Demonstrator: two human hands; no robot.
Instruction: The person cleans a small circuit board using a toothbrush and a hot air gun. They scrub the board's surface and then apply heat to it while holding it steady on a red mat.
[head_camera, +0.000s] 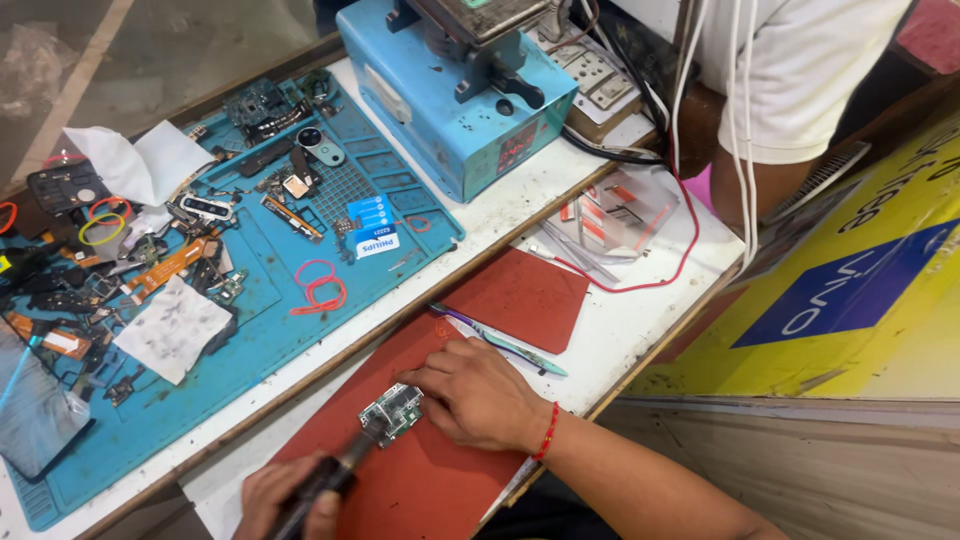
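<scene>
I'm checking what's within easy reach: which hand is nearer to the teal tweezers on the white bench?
Right. The right hand lies just below the teal tweezers, steadying the small circuit board. The left hand sits farther down-left, gripping a dark tool.

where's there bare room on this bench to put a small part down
Free: the smaller red mat beyond the tweezers, and the blue mat's middle strip near the red rubber bands. Crowded: the blue mat's left end and around the circuit board under both hands.

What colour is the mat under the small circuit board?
Dark red mat, under the green circuit board; the head view shows it.
</scene>
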